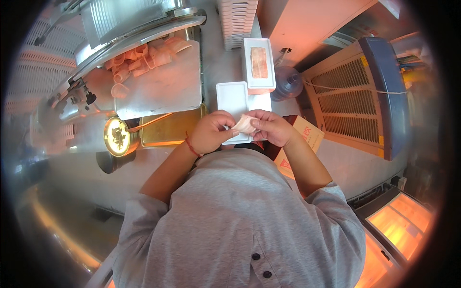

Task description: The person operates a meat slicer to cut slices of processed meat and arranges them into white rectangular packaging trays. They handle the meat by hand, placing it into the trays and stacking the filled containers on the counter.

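Between my two hands is a thin slice of pale pink meat (244,125), partly curled, above a white rectangular tray (232,96). My left hand (215,130), with a red cord on its wrist, pinches the slice's left edge. On its other side, my right hand (271,126) grips it between thumb and fingers. Just beyond, a second white tray (259,83) holds flat meat slices (259,62). Several curled meat slices (144,61) lie on a metal plate (162,91) to the left, below a metal slicing machine (133,21).
A tall stack of white trays (238,21) stands at the back. Left of my hands are a round metal container (117,136) and a yellowish rectangular pan (169,127). To the right are a large plastic water bottle (288,82), a cardboard box (306,135) and a vented appliance (345,97).
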Demonstrator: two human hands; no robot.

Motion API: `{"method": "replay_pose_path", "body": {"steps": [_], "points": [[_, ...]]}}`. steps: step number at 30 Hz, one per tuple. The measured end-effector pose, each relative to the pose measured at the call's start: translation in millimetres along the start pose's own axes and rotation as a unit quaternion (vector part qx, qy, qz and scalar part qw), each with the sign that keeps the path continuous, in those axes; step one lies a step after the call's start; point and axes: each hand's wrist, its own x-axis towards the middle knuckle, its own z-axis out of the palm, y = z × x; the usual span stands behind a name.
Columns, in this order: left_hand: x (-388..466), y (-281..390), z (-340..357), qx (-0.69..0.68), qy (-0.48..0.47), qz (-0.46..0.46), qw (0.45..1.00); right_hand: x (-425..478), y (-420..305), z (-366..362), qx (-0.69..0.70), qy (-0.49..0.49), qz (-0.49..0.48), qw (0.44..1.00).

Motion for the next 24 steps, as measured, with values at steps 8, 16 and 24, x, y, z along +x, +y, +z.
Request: {"method": "replay_pose_path", "body": {"steps": [8,16,24], "points": [[-10.4,-17.2,5.7,0.190,-0.009,0.094,0.977,8.5,-25.7,11.1,0.022,-0.070,0.067,0.995],[-7.0,-31.2,16.1,0.261,0.033,-0.011,0.965,69.4,1.6,-21.6,-0.327,0.090,-0.178,0.924],[-0.2,-21.2,20.1,0.254,0.055,-0.127,0.957,93.7,-12.4,3.4,-0.678,0.142,-0.336,0.638]]}}
